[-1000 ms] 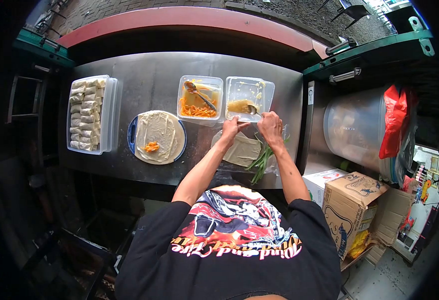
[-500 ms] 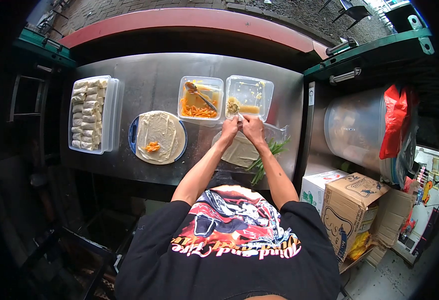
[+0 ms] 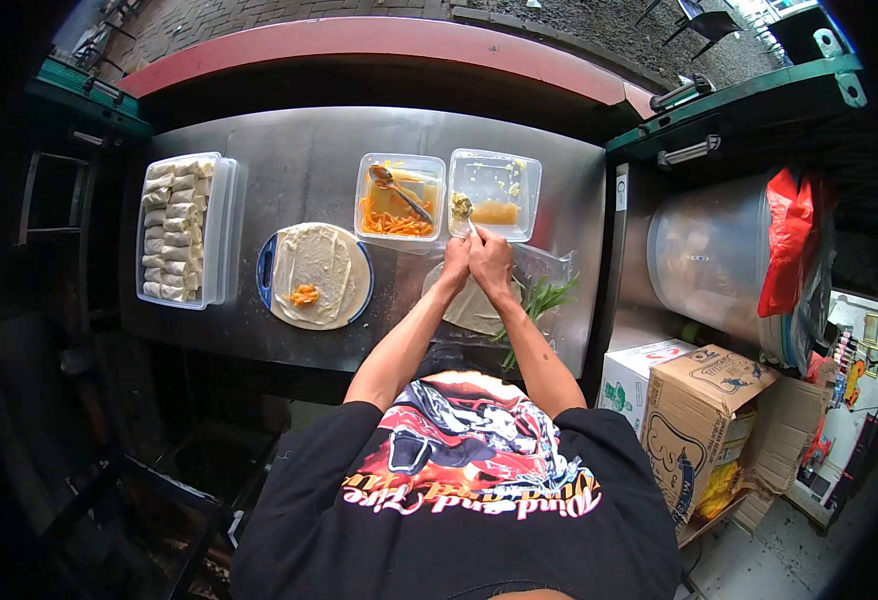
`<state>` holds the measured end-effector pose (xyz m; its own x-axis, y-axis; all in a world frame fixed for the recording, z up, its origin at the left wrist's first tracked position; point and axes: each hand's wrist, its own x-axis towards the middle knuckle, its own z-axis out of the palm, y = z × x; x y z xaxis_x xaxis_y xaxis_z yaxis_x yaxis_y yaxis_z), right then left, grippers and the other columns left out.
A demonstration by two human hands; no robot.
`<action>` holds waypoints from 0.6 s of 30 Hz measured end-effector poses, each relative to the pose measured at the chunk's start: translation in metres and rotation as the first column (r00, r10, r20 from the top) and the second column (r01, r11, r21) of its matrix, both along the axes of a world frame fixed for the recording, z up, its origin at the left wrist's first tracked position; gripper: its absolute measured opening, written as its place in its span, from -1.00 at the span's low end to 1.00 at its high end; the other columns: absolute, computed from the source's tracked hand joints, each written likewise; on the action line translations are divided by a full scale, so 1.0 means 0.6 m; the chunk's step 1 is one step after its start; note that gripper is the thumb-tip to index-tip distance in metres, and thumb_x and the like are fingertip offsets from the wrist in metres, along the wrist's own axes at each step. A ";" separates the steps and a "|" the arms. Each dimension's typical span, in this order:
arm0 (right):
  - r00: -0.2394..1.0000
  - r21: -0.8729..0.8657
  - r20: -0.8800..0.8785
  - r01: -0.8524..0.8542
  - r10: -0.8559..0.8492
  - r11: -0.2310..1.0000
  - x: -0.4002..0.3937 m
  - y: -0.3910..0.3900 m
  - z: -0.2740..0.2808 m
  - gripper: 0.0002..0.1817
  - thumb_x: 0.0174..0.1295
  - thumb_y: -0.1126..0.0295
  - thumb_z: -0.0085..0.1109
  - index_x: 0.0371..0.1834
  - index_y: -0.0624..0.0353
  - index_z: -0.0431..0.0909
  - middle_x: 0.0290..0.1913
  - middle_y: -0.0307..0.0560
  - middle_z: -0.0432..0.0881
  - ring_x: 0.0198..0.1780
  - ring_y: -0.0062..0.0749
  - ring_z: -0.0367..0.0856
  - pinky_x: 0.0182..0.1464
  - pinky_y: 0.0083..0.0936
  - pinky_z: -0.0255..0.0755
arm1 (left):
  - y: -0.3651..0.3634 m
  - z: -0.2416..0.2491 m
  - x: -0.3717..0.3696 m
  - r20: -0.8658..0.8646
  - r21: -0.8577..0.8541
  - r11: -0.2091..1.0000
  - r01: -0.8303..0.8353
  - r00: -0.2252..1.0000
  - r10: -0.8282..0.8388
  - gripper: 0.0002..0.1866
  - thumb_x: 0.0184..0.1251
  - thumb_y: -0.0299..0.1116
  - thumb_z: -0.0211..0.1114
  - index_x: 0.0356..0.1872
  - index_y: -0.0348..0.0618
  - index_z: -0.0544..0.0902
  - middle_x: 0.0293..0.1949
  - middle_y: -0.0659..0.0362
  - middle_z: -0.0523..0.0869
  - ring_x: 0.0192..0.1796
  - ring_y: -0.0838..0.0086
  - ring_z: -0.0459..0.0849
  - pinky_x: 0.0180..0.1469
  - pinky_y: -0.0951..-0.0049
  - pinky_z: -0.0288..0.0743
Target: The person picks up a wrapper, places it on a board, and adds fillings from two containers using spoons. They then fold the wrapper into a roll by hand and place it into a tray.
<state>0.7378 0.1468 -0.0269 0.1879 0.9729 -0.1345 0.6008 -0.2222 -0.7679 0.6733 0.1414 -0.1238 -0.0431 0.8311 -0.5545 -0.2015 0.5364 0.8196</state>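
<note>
My right hand (image 3: 491,258) is closed around the handle of a spoon (image 3: 472,226). Pale, crumbly filling (image 3: 461,206) heaps over the spoon's bowl, inside the clear plastic container (image 3: 531,190) at its near left side. A pale yellowish block (image 3: 495,213) and scattered crumbs lie in the same container. Right beside it, my left hand (image 3: 456,262) is closed at the container's near left corner; what its fingers grip is hidden. Under my wrists are pale wrappers (image 3: 476,305) on a plastic sheet, with green leafy stalks (image 3: 539,302) by my right forearm.
Left of my hands stands a container (image 3: 362,222) of orange shreds with a metal spoon (image 3: 399,192). Further left, a wrapper (image 3: 334,262) with orange filling (image 3: 305,294) covers a round blue-edged board (image 3: 267,270). Stacked containers (image 3: 227,230) hold white rolls (image 3: 174,230). Cardboard boxes (image 3: 694,410) stand right.
The filling container has shifted slightly left. My right hand has moved a little left and down, and the spoon now shows more clearly. My left hand has come slightly nearer to me.
</note>
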 end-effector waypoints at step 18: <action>0.922 -0.050 0.335 -0.187 0.193 0.981 -0.043 0.010 0.025 -0.65 0.22 0.34 -0.02 -0.10 0.36 0.62 -0.23 0.36 0.67 -0.16 0.24 0.67 -0.08 -0.01 0.53 | 0.005 -0.115 0.047 0.161 0.498 0.860 -0.109 0.986 0.033 -0.68 0.43 -0.27 0.08 -0.41 -0.29 0.66 -0.46 0.13 0.72 -0.41 0.40 0.66 -0.32 0.22 0.54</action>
